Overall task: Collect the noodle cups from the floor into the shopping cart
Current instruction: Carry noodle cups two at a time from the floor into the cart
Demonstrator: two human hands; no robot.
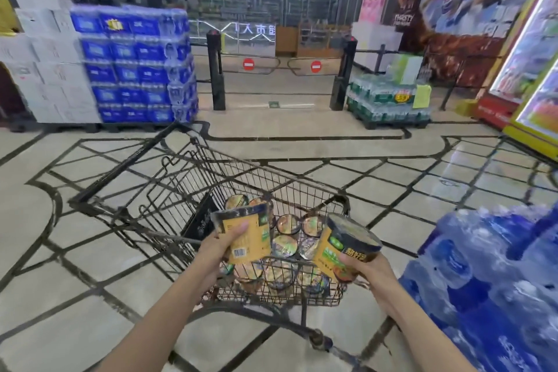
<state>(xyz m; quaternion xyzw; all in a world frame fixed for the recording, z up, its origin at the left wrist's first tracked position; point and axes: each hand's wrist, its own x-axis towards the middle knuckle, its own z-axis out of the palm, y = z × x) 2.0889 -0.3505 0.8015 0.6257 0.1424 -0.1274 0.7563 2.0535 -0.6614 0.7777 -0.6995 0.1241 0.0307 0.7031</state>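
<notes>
Nearest the camera, two bare forearms are reaching forward over the near end of the cart. The left hand (218, 243) is gripping a yellow-and-black cardboard noodle cup (244, 234), thumb laid across its side and barcode facing up, the cup tilting over the basket. The right hand (363, 264) is wrapping its fingers round a second yellow noodle cup with a dark lid band (344, 248), holding it just above the cart's right-hand edge. Neither cup is released yet; both are hanging over the basket rather than resting in it.

Just beyond, the black wire shopping cart (193, 178) is already carrying a good pile of round noodle cups (285, 246), lying lid-up and on their sides across the basket floor, so most of the collecting looks done. These two appear to be next to go in.

The pale tiled floor with dark lines (90, 296) around the cart is showing no loose cups in view, though whatever lies behind or beside the person is unseen, so I cannot tell whether more are waiting.

To the right, blue shrink-wrapped water bottle packs (489, 278) are standing close by; farther off, a black entrance gate with red no-entry signs (280, 65) is closing the aisle.
</notes>
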